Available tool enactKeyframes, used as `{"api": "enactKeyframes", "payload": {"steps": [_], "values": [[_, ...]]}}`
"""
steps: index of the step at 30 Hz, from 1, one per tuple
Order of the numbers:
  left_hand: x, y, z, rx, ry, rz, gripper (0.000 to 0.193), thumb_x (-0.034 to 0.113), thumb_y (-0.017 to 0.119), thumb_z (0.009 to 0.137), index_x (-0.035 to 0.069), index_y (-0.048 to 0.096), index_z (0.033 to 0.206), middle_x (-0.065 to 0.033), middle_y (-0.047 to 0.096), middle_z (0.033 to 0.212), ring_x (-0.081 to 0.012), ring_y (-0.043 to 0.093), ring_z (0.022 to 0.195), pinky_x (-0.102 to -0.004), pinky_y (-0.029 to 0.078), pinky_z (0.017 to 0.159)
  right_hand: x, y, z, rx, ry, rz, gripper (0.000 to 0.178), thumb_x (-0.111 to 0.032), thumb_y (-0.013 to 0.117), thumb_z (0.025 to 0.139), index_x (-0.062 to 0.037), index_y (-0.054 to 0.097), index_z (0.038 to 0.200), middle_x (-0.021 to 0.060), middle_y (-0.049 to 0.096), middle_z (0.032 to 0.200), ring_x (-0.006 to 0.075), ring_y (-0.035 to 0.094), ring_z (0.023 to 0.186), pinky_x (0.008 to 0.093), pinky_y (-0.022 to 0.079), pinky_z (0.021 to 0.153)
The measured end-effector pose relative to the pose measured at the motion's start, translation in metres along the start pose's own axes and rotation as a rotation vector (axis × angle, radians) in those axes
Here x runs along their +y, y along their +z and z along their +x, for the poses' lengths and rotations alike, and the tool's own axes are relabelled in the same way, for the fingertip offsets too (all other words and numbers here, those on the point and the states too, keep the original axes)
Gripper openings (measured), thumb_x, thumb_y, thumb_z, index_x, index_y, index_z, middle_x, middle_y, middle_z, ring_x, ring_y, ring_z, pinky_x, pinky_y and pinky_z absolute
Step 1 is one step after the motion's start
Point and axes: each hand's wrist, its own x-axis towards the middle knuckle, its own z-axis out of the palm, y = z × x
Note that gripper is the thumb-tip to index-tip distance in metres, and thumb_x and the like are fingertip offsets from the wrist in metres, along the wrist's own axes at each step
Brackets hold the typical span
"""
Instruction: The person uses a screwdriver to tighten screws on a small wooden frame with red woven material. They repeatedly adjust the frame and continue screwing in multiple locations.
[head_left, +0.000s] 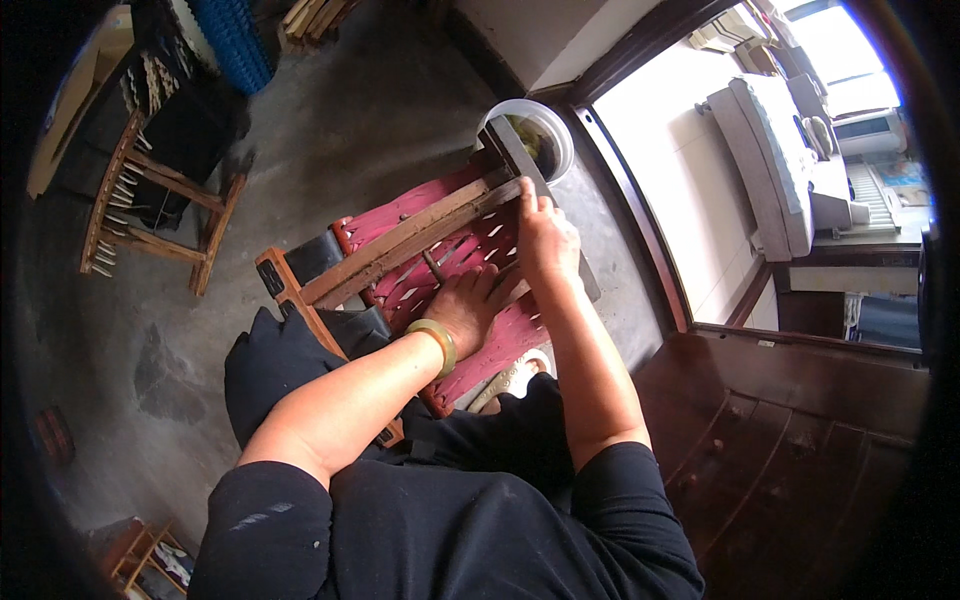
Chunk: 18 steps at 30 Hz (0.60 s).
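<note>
A wooden frame [400, 243] lies tilted over a seat woven from red straps [470, 250]. It has a brown rail, an orange-brown end piece [294, 296] near my left knee and a dark grey end bar [520, 155] at the far right. My right hand [549, 240] grips the frame by the dark bar, its index finger stretched along the joint with the rail. Lower down, my left hand [465, 312], with a bangle [440, 345] at the wrist, rests over the straps, its visible fingers spread. A thin dark stick [432, 266] shows beside it.
Behind the frame stands a white bucket [562, 135] with dark contents. An upturned wooden stool or rack [160, 235] is on the concrete floor at left. A dark wooden bench [780, 440] lies at right, near a doorway frame [640, 230]. My shoe [512, 382] is below the seat.
</note>
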Motion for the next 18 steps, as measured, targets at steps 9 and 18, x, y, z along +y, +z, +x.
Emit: {"api": "enactKeyframes", "payload": {"steps": [9, 18], "values": [[-0.004, 0.001, 0.001, -0.089, 0.005, -0.059, 0.056, 0.019, 0.061, 0.080, 0.015, 0.044, 0.133, -0.0187, 0.052, 0.120, -0.0342, 0.056, 0.103, -0.0464, 0.047, 0.085, -0.018, 0.004, -0.010, 0.015, -0.134, -0.032, 0.056, -0.010, 0.052, 0.087, -0.0031, 0.040, 0.141, 0.0118, 0.061, 0.098, 0.0265, 0.063, 0.086, 0.0359, 0.057, 0.066], [0.000, -0.002, 0.000, -0.026, 0.000, -0.001, 0.068, 0.019, 0.057, 0.083, 0.016, 0.031, 0.145, -0.0187, 0.049, 0.128, -0.0345, 0.051, 0.113, -0.0460, 0.044, 0.092, 0.008, -0.001, 0.002, 0.019, 0.023, -0.002, 0.055, -0.010, 0.051, 0.089, -0.0065, 0.037, 0.142, 0.0128, 0.061, 0.102, 0.0286, 0.064, 0.090, 0.0383, 0.056, 0.074]]}}
